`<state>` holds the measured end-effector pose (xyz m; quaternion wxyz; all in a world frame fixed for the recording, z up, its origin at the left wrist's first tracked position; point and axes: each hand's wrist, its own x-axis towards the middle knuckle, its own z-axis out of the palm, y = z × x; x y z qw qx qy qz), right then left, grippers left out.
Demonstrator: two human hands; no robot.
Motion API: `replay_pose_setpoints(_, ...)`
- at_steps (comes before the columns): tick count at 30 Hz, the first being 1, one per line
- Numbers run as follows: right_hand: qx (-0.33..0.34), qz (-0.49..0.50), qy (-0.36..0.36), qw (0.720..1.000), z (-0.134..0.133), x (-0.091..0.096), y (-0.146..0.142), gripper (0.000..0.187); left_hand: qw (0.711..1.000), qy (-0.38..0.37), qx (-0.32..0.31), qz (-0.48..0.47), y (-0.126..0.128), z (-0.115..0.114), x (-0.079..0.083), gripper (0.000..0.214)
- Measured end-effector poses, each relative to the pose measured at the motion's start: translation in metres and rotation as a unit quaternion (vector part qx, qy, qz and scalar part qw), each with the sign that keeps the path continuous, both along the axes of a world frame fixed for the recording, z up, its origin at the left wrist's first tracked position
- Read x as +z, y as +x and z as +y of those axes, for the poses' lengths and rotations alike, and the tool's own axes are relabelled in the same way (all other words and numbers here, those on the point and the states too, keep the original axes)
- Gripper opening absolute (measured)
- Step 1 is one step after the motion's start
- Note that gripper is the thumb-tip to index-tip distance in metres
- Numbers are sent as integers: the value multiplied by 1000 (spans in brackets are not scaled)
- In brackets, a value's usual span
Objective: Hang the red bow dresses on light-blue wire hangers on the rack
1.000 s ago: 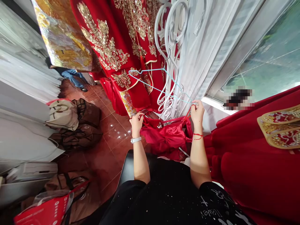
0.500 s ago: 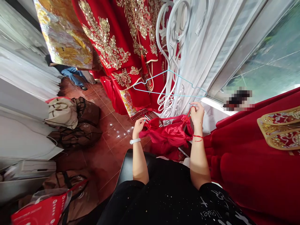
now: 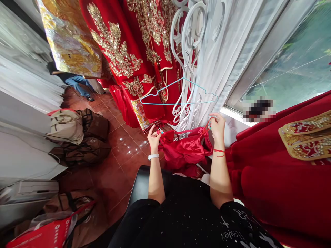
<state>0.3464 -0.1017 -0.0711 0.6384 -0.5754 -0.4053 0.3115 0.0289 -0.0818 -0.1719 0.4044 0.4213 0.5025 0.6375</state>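
Note:
A shiny red satin garment with thin straps [image 3: 184,150] is stretched between my two hands, just in front of my body. My left hand [image 3: 154,139], below a white wristband, pinches the garment's left top edge. At the other end my right hand [image 3: 217,124] has its fingers closed on a thin red strap [image 3: 210,121]; a red cord circles that wrist. Beyond and above the garment hangs a light blue wire hanger [image 3: 181,102], bare, with its hook on the white scrolled metal rack [image 3: 196,26].
Red gowns with gold embroidery [image 3: 116,44] hang ahead. Another red gown [image 3: 279,193] stands close on my right beside a window [image 3: 292,58]. Brown bags [image 3: 86,151] and a beige bag [image 3: 66,125] lie on the tiled floor at left. A person in jeans [image 3: 77,84] is farther back.
My left hand has shifted slightly right, with its fingers raised more. The blue hanger appears swung a little left. My right hand has stayed nearly in place on the strap.

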Motion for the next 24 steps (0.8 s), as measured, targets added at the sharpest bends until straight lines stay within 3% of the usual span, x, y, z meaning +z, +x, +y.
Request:
replay_pose_setpoints(3,-5,67,-26,997,-3,13,-15,11,986,-12,35,162,-4,-1,8,32)
replay_pose_setpoints(6,26,114,-70,991,0,24,-27,11,955,-56,71,282,-10,-4,16,11)
replay_pose_setpoints(10,61,159,-91,981,16,27,-40,10,927,-92,105,348,-20,-9,23,14)
replay_pose_setpoints(12,79,185,-91,975,31,26,-49,20,926,-96,90,355,-24,-10,25,22)
replay_pose_setpoints(15,118,194,-90,970,58,26,-64,33,944,-96,65,308,-22,-8,26,29)
replay_pose_setpoints(19,143,180,-82,970,85,28,-71,44,985,-83,87,126,-11,-5,25,24)
replay_pose_setpoints(24,104,162,-54,980,88,23,-53,46,995,-77,63,-19,-11,-1,27,19)
